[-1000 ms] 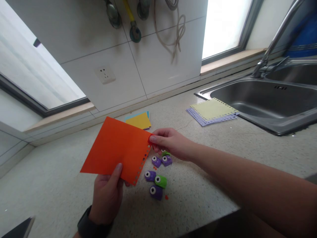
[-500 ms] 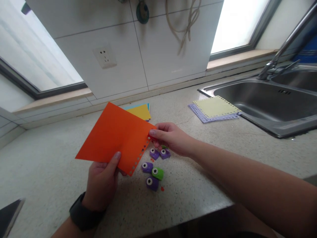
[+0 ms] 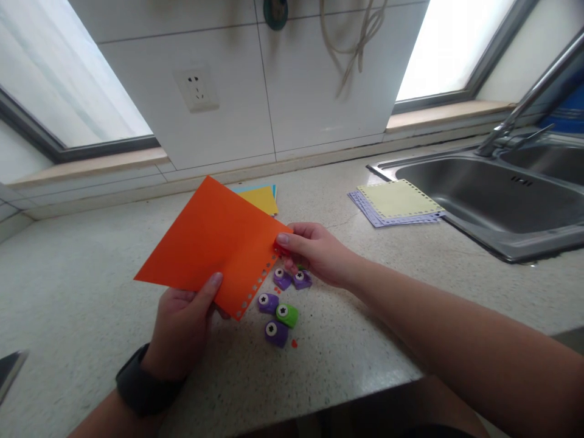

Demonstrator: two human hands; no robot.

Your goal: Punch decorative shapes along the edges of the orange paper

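Note:
An orange sheet of paper (image 3: pixel 214 237) is held tilted above the counter, with a row of small punched holes along its right-hand edge. My left hand (image 3: pixel 182 322) pinches its lower edge, thumb on top. At the sheet's right corner my right hand (image 3: pixel 319 252) is closed on a small red craft punch (image 3: pixel 281 246), mostly covered by the thumb and fingers. Below lie several more punches, among them a purple punch (image 3: pixel 276 333) and a green punch (image 3: pixel 287 315). Orange paper scraps (image 3: pixel 294 344) lie beside them.
A stack of pale yellow and lilac sheets with punched edges (image 3: pixel 396 201) lies by the steel sink (image 3: pixel 483 188). Yellow and blue paper (image 3: pixel 262 199) sits behind the orange sheet. A dark flat object (image 3: pixel 10 371) is at the far left. The tiled wall has a socket (image 3: pixel 197 89).
The right thumb and red punch have shifted slightly along the punched edge toward the right corner. The view has tilted a little; both hands keep their hold.

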